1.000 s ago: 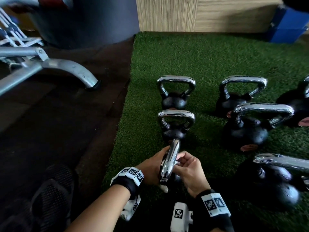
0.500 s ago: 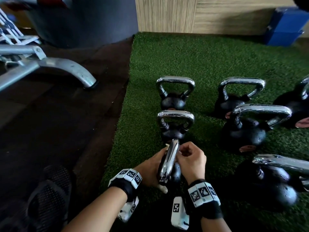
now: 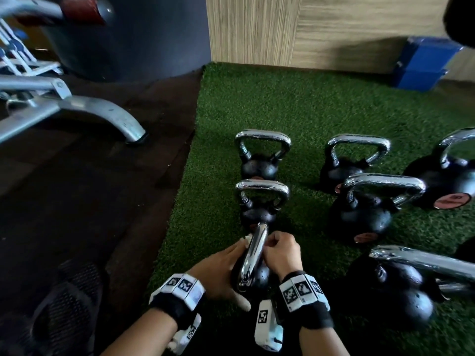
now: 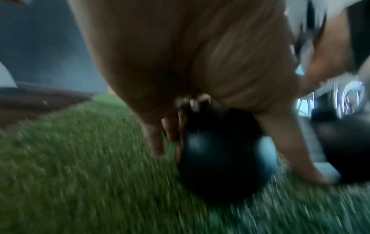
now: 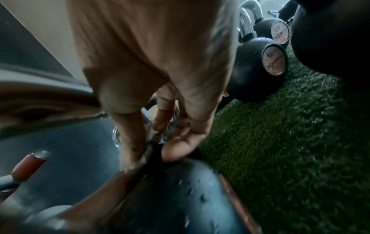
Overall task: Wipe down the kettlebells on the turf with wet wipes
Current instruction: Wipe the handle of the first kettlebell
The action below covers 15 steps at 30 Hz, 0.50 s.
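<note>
The nearest kettlebell (image 3: 253, 255) is a black ball (image 4: 224, 155) with a chrome handle, standing on green turf (image 3: 308, 104) with the handle edge-on to me. My left hand (image 3: 218, 271) grips the ball from the left, fingers on one side and thumb on the other. My right hand (image 3: 281, 253) is curled round the far end of the handle and pinches a white wet wipe (image 3: 247, 238) against it. A corner of the wipe pokes out left of the handle. The wet ball (image 5: 180, 197) shows droplets.
Several more kettlebells stand on the turf: two in line ahead (image 3: 257, 211), (image 3: 259, 168), and bigger ones to the right (image 3: 359, 217), (image 3: 403, 299). A grey bench leg (image 3: 102, 111) sits on the dark floor to the left. A blue box (image 3: 424, 65) stands far right.
My right hand has slid with the wipe along the handle toward its far end, and a wipe corner now shows on the handle's left. My left hand has kept hold of the ball.
</note>
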Motion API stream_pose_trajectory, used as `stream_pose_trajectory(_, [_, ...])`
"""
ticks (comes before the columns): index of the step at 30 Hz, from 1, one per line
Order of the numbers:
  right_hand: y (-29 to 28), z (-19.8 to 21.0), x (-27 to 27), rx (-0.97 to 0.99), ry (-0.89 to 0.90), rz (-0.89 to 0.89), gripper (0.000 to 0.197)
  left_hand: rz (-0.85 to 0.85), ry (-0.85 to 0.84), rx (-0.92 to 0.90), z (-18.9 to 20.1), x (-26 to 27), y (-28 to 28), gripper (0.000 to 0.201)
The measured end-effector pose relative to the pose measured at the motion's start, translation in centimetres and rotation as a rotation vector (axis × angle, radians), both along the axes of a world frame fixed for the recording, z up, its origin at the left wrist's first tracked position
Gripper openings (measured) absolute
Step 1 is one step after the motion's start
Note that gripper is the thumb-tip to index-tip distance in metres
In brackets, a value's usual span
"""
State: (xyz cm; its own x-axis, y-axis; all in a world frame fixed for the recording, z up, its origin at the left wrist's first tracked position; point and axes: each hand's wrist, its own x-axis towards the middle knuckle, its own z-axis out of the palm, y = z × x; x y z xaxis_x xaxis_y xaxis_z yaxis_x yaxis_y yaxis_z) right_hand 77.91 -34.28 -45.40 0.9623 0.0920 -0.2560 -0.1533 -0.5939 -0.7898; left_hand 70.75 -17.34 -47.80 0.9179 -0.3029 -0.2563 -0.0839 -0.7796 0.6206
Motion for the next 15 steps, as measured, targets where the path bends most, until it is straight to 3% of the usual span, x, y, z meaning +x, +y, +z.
stream_pose_trajectory(2, [-1.0, 0.5, -0.1, -0.047, -0.099, 0.041, 0.007, 0.069, 0.033, 0.102, 0.9, -1.3, 0.5, 0.151])
stream_pose_trajectory(4, [-2.0, 1.4, -0.2, -0.020, -0.233, 0.083, 0.015, 0.162, -0.072, 0.119, 2.1, -2.6, 0.5, 0.144])
stream_pose_trajectory(7, [-2.7, 3.5, 0.8, -0.021, -0.304, 0.361, 0.059, 0.223, -0.247, 0.085, 3.9, -3.5, -0.6, 0.115])
stream_pose_trajectory(8, [-2.6, 4.2, 1.2, -0.071, -0.296, 0.460, 0.065, 0.226, -0.296, 0.082, 4.5, -3.5, -1.2, 0.103])
stream_pose_trajectory(10, [-2.3, 5.4, 1.5, -0.182, -0.278, 0.556, 0.056, 0.215, -0.348, 0.112, 5.6, -3.3, -2.2, 0.086])
stream_pose_trajectory(12, [-2.3, 6.1, 1.3, -0.224, -0.253, 0.541, 0.045, 0.173, -0.347, 0.166, 6.8, -3.1, -2.6, 0.076])
stream_pose_trajectory(15, [-2.8, 7.1, 0.4, -0.277, -0.207, 0.461, 0.040, 0.054, -0.272, 0.313, 8.4, -2.4, -1.5, 0.077])
